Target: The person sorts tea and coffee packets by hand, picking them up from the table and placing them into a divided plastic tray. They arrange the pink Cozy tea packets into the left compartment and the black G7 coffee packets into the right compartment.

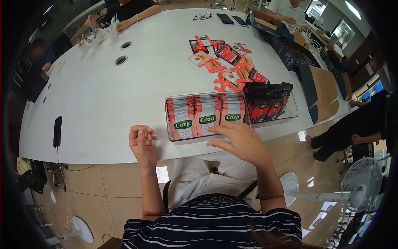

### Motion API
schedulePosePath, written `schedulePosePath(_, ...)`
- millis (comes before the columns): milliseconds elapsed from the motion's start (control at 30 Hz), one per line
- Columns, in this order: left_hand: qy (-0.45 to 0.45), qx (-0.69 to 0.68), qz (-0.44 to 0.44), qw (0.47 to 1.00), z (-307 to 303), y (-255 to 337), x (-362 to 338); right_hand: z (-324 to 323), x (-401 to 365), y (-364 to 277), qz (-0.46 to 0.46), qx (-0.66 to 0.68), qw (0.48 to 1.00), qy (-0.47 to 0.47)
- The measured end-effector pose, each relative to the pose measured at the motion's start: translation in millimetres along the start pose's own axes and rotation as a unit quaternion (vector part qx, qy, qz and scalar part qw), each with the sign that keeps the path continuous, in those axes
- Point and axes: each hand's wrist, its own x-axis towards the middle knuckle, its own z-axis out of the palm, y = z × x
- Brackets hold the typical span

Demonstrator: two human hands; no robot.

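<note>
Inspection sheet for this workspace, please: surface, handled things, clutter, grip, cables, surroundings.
Surface: white table with round holes.
Handled things: Cozy packets in rows in a clear box; black packets in a second clear box beside it.
Clutter: loose packets beyond the boxes; glasses and two phones farther back.
Grip: left hand curled beside the clear box, nothing seen in it; right hand open at the Cozy packets, contact unclear.
Cables: white cables over cartons, right; white cord at black device, left.
Surroundings: fan at right; other people around the table.
</note>
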Motion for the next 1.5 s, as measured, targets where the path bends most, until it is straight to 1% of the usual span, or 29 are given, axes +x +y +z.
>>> schedulePosePath(233, 0.013, -0.004, -0.015, 1.000, 2, 2, 0, -6, 3, 8, 0.018, 0.023, 0.999, -0.027)
schedulePosePath(333, 0.016, -0.012, -0.014, 1.000, 1, 0, 0, -4, 4, 13, -0.007, 0.013, 1.000, -0.013)
schedulePosePath(433, 0.019, -0.012, -0.015, 1.000, 1, -1, 1, -7, 5, 11, -0.004, 0.009, 1.000, -0.027)
schedulePosePath(533, 0.019, 0.017, -0.020, 0.999, 5, 1, 1, -4, 3, 15, -0.018, 0.015, 1.000, -0.016)
schedulePosePath(667, 0.022, 0.025, -0.023, 0.999, 8, 2, 1, 3, 0, 15, -0.031, 0.025, 0.999, 0.018)
schedulePosePath(700, 0.023, 0.027, -0.026, 0.999, 9, 3, 1, 2, 2, 12, -0.036, 0.035, 0.999, 0.014)
schedulePosePath(767, 0.024, 0.022, -0.028, 0.999, 7, 2, 1, 0, 6, 4, -0.046, 0.057, 0.997, 0.004)
schedulePosePath(867, 0.022, 0.005, -0.027, 0.999, 3, 0, 3, 5, 12, -9, -0.082, 0.035, 0.996, -0.006)
schedulePosePath(967, 0.024, 0.016, -0.031, 0.999, 5, 0, 3, 20, 22, -21, -0.142, 0.073, 0.987, 0.029)
schedulePosePath(1067, 0.031, 0.026, -0.039, 0.998, 8, 2, 3, 22, 33, -35, -0.079, 0.061, 0.992, -0.076)
schedulePosePath(1167, 0.024, 0.010, -0.037, 0.999, 3, 0, 3, 38, 39, -31, -0.096, 0.034, 0.994, -0.025)
schedulePosePath(1367, 0.021, 0.014, -0.043, 0.999, 4, 0, 3, 34, 44, -31, -0.098, 0.043, 0.993, -0.042)
schedulePosePath(1467, 0.023, 0.018, -0.046, 0.999, 5, 0, 3, 35, 41, -30, -0.108, 0.064, 0.992, -0.020)
schedulePosePath(1500, 0.028, 0.019, -0.047, 0.998, 7, 1, 3, 34, 38, -30, -0.107, 0.084, 0.991, 0.011)
